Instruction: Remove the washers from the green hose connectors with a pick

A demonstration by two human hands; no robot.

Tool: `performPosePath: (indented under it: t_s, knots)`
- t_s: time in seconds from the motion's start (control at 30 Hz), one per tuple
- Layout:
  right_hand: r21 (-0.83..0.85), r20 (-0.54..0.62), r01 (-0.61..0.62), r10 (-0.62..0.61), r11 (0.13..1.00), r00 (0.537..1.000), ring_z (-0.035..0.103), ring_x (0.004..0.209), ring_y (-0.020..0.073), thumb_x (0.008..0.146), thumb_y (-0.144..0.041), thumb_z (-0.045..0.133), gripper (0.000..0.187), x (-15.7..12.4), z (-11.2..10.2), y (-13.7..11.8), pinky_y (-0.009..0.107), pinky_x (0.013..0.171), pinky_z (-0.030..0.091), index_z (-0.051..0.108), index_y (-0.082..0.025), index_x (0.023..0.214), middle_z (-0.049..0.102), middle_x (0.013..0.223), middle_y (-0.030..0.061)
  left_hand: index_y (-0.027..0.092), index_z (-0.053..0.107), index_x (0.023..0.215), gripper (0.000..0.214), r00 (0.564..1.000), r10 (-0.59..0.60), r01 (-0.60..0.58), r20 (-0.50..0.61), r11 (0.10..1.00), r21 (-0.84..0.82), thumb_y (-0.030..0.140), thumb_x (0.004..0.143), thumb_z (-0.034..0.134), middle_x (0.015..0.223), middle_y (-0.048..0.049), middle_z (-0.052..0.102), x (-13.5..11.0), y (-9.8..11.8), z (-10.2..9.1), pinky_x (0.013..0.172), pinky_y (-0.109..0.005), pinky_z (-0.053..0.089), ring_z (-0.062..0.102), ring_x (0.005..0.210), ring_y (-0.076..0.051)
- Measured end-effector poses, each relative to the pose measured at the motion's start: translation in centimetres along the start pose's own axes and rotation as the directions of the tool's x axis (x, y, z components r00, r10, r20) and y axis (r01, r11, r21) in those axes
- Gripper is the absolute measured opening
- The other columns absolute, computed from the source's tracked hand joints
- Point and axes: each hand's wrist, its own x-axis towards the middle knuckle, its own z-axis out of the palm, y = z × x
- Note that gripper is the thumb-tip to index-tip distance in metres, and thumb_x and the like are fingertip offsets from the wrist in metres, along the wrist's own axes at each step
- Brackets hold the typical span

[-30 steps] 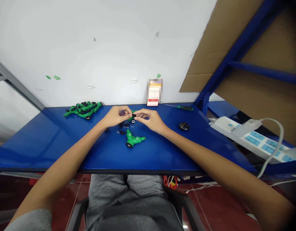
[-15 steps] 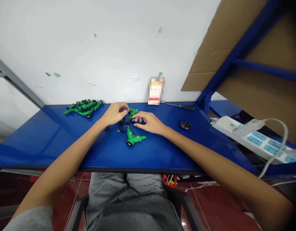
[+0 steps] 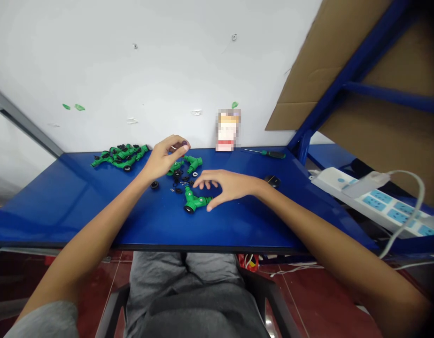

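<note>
My left hand (image 3: 166,154) is raised over the far middle of the blue table, its fingers closed round a small dark purple thing (image 3: 184,143) mostly hidden by them. Open and curved, my right hand (image 3: 226,184) hovers at the right end of a green Y-shaped hose connector (image 3: 193,202) with a black ring; whether they touch I cannot tell. Behind it lie two green connector pieces (image 3: 193,164), small black parts (image 3: 178,176), a white ring (image 3: 195,174) and several tiny pins or screws (image 3: 172,190). A black ring (image 3: 154,185) sits below my left wrist.
Several green connectors are piled (image 3: 123,157) at the back left. A screwdriver (image 3: 273,154) lies at the back right, with a pixelated upright object (image 3: 228,131) against the wall. Behind my right wrist is a black round object (image 3: 273,181). A power strip (image 3: 372,202) runs along the right.
My left hand has lifted slightly with the purple thing, uncovering a green piece. My right hand has come back toward me from the small parts to the Y-shaped connector, its fingers spreading.
</note>
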Motion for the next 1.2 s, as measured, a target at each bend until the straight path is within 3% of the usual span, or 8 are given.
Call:
performPosePath:
  t_s: [0.17, 0.3, 0.43, 0.6, 0.77, 0.87, 1.03, 1.2]
  knots:
    - [-0.338, -0.025, 0.108, -0.123, 0.935, 0.992, 0.066, 0.103, 0.0268, 0.094, -0.05, 0.078, 0.042, 0.4, 2.6, -1.3, 0.038, 0.087, 0.052, 0.073, -0.021, 0.123, 0.07, 0.117, 0.0111, 0.018, 0.072, 0.095, 0.033, 1.0, 0.015, -0.016, -0.007, 0.997, -0.071, 0.051, 0.1, 0.068, 0.072, -0.0009, 0.063, -0.3, 0.2, 0.3, 0.064, -0.027, 0.046, 0.057, 0.066, -0.014]
    - [-0.345, -0.027, 0.148, -0.167, 0.927, 0.986, 0.069, 0.099, 0.0258, 0.104, -0.043, 0.065, 0.027, 0.3, 2.2, -1.0, 0.038, 0.087, 0.052, 0.076, -0.02, 0.113, 0.073, 0.108, 0.0099, 0.018, 0.072, 0.094, 0.037, 1.0, 0.014, -0.015, -0.021, 0.998, -0.066, 0.053, 0.1, 0.068, 0.072, -0.0011, 0.064, -0.5, -0.1, 0.7, 0.063, -0.027, 0.046, 0.057, 0.065, -0.013]
    - [-0.204, -0.164, 0.097, -0.132, 0.974, 0.978, 0.07, 0.099, 0.0246, 0.1, -0.045, 0.072, 0.027, 0.2, 0.8, -0.2, 0.037, 0.087, 0.051, 0.075, -0.021, 0.111, 0.075, 0.111, 0.0091, 0.019, 0.069, 0.098, 0.034, 0.995, 0.003, -0.019, -0.101, 0.988, -0.151, 0.053, 0.101, 0.067, 0.078, -0.0014, 0.064, -0.3, -0.3, 0.5, 0.061, -0.026, 0.048, 0.058, 0.065, -0.012]
    - [0.145, -0.367, -0.071, 0.12, 0.987, 0.923, 0.072, 0.088, 0.0231, 0.092, -0.045, 0.078, 0.03, 0.7, 0.7, 1.2, 0.038, 0.083, 0.052, 0.068, -0.022, 0.108, 0.077, 0.096, 0.005, 0.021, 0.062, 0.092, 0.031, 0.972, 0.069, -0.116, -0.226, 0.972, -0.204, 0.05, 0.103, 0.064, 0.082, -0.0024, 0.064, 0.2, -0.2, 0.0, 0.068, -0.029, 0.052, 0.061, 0.073, -0.014]
    - [0.576, -0.383, 0.026, 0.242, 0.817, 0.892, 0.073, 0.081, 0.0223, 0.089, -0.052, 0.08, 0.041, 1.6, 1.5, 1.9, 0.039, 0.074, 0.056, 0.054, -0.023, 0.102, 0.078, 0.097, 0.0081, 0.023, 0.071, 0.095, 0.023, 0.951, 0.137, -0.15, -0.277, 0.988, -0.026, 0.045, 0.101, 0.067, 0.095, -0.0041, 0.065, 0.0, 0.3, -0.2, 0.079, -0.034, 0.054, 0.063, 0.083, -0.016]
    - [0.641, -0.407, 0.076, 0.253, 0.764, 0.878, 0.067, 0.071, 0.0182, 0.088, -0.051, 0.082, 0.041, 1.7, 1.5, 1.7, 0.037, 0.068, 0.054, 0.054, -0.023, 0.097, 0.074, 0.091, 0.0056, 0.022, 0.067, 0.094, 0.022, 0.961, 0.12, -0.119, -0.251, 0.993, 0.02, 0.041, 0.104, 0.063, 0.091, -0.0031, 0.064, -0.4, 0.7, 0.0, 0.081, -0.034, 0.052, 0.061, 0.082, -0.017]
    - [0.796, -0.394, 0.156, 0.306, 0.585, 0.867, 0.048, 0.063, 0.0139, 0.079, -0.041, 0.088, 0.041, 1.5, 1.4, 0.8, 0.034, 0.063, 0.047, 0.054, -0.024, 0.094, 0.056, 0.077, -0.003, 0.021, 0.066, 0.096, 0.027, 0.999, 0.048, -0.048, 0.001, 0.999, 0.024, 0.042, 0.108, 0.055, 0.081, -0.001, 0.064, -0.8, 1.8, 0.7, 0.071, -0.032, 0.047, 0.056, 0.072, -0.016]
    - [0.866, -0.364, 0.179, 0.342, 0.467, 0.867, 0.045, 0.065, 0.0169, 0.091, -0.065, 0.065, 0.042, 1.3, 1.2, -0.1, 0.037, 0.069, 0.049, 0.06, -0.025, 0.1, 0.048, 0.077, -0.0012, 0.022, 0.075, 0.099, 0.027, 0.981, 0.177, -0.171, -0.077, 0.982, 0.084, 0.047, 0.103, 0.066, 0.092, -0.0042, 0.068, -1.0, 2.9, 0.7, 0.078, -0.033, 0.052, 0.063, 0.083, -0.017]
